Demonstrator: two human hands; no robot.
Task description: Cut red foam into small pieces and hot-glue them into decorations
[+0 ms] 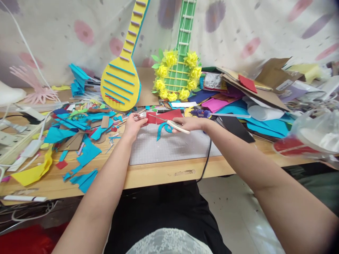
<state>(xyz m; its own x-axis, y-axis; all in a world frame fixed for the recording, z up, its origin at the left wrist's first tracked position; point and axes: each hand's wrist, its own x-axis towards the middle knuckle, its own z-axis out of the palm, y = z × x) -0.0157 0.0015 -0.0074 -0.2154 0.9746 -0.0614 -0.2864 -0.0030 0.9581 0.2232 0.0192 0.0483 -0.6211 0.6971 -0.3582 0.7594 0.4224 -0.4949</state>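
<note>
Head cam: tabletop [159,177] w/ mat [190,151], ctr frame; red paper [171,115] at mat's top edge, long axis L-R; scissors [178,127] over it, tips upper L; R hand [191,123] wrapped round handles, L hand [134,123] pinching paper's L end.

Patterned cloth [238,21] hangs behind a wooden table [156,174]
</note>
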